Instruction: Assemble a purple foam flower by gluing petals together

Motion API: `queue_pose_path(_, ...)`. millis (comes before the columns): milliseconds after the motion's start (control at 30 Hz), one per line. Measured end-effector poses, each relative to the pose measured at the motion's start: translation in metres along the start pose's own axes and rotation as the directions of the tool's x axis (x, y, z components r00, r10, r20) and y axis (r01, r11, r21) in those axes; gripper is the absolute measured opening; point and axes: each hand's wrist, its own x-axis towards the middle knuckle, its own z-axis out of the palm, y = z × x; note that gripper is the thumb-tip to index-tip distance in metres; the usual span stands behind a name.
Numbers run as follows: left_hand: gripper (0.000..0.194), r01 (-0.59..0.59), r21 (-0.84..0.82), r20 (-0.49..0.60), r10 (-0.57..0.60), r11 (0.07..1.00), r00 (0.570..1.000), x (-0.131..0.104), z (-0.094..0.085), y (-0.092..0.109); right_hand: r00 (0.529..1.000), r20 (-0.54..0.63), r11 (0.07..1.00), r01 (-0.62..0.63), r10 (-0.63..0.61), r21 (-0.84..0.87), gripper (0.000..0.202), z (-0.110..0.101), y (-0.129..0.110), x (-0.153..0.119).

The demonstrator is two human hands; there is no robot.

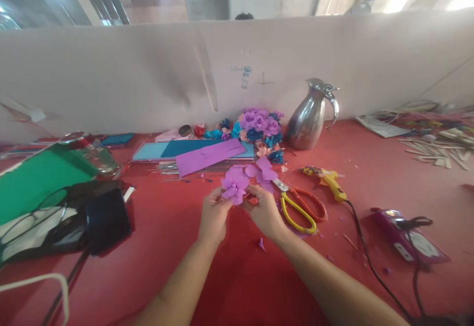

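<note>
A purple paper flower [235, 184] with layered petals is held up above the red table, between my two hands. My left hand [215, 213] grips its left side with thumb and fingers. On the right side, my right hand [265, 211] has its fingers pinched at the flower's edge, the fingertips partly hidden. Loose purple petals [265, 169] lie just beyond my right hand. Behind the flower a purple paper strip [211, 156] rests across blue sheets [155, 151]. Scissors [299, 212] with yellow and red handles lie right of my right hand.
Finished paper flowers [259, 126] are heaped by the white partition [129, 74], beside a metal jug [309, 118]. A yellow glue gun [329, 182], its cord and a purple power box [411, 237] lie right. A phone [108, 221], glass jar [92, 154] and green sheet [44, 183] are left.
</note>
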Motion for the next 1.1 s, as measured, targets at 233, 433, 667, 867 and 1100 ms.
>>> queue_pose_path(233,0.022,-0.119,0.224,0.119,0.094,0.967,0.988,-0.001,-0.007,-0.004,0.999,0.054,0.997,-0.009,0.005,0.071,0.022,-0.003,0.001,0.001)
queue_pose_path(433,0.021,-0.133,0.244,0.136,0.102,0.961,0.985,-0.001,-0.007,-0.004,0.998,0.062,0.998,-0.037,0.033,0.057,0.023,-0.003,-0.003,0.000)
queue_pose_path(667,0.026,-0.134,0.257,0.150,0.097,0.957,0.984,0.002,-0.011,-0.011,0.998,0.045,0.998,-0.056,0.054,0.036,0.019,-0.004,-0.008,0.000)
queue_pose_path(867,0.025,-0.121,0.268,0.102,0.096,0.956,0.990,0.003,-0.012,-0.014,0.999,0.034,0.999,-0.036,0.035,0.032,0.018,-0.002,-0.003,0.000)
queue_pose_path(1100,0.020,-0.121,0.134,-0.034,0.127,0.984,0.991,0.007,-0.008,-0.004,0.989,-0.145,1.000,0.005,-0.002,0.022,0.011,-0.023,-0.009,0.011)
